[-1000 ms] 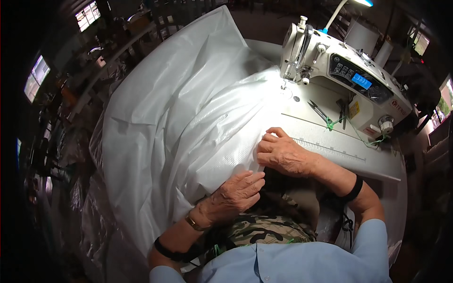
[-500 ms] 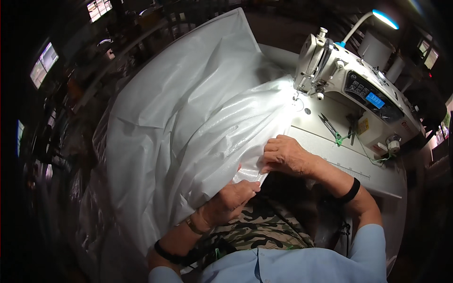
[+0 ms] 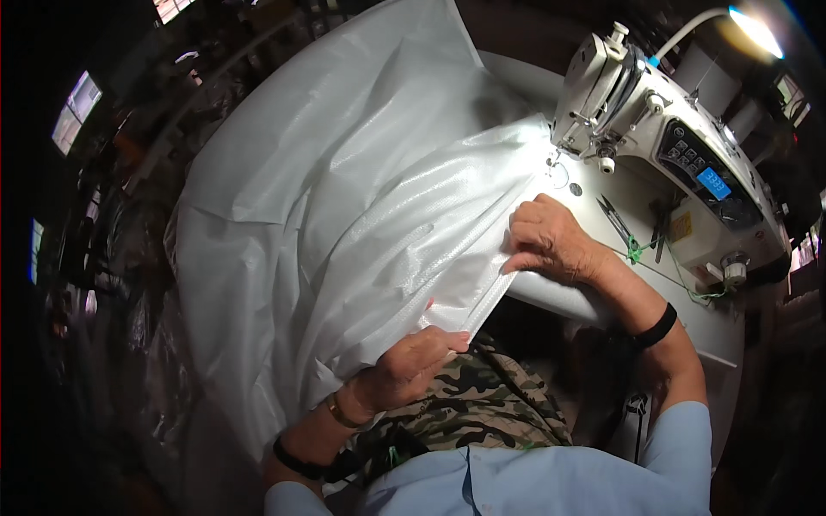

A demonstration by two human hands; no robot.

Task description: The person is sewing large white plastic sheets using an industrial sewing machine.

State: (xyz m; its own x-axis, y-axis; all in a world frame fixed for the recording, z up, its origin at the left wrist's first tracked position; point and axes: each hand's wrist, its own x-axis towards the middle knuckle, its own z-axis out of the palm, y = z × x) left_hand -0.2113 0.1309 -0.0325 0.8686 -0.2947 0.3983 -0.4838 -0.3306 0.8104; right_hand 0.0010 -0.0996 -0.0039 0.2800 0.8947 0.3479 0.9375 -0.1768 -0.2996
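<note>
A large sheet of shiny white woven plastic fabric (image 3: 344, 198) lies in folds over the left side of the sewing table, its far right part running up to the needle of a white sewing machine (image 3: 637, 112). My left hand (image 3: 415, 361) pinches the near end of the fabric's folded edge, close to my lap. Farther up the same edge, my right hand (image 3: 551, 238) grips it with the thumb below and the fingers curled on top. Between the two hands the hem is stretched straight. The needle and presser foot sit in bright light, and their contact with the fabric is hard to make out.
Thread snips (image 3: 614, 219) with green thread tied on lie on the machine bed, beside a dark slim tool (image 3: 661, 234). A lit lamp (image 3: 755, 33) bends over the machine. Thread cones (image 3: 707, 79) stand behind it. The table's front edge runs beneath my right forearm.
My right hand has slid up along the hem toward the needle, away from my left hand, which stays at the near end. The view has shifted slightly, so the machine appears farther right.
</note>
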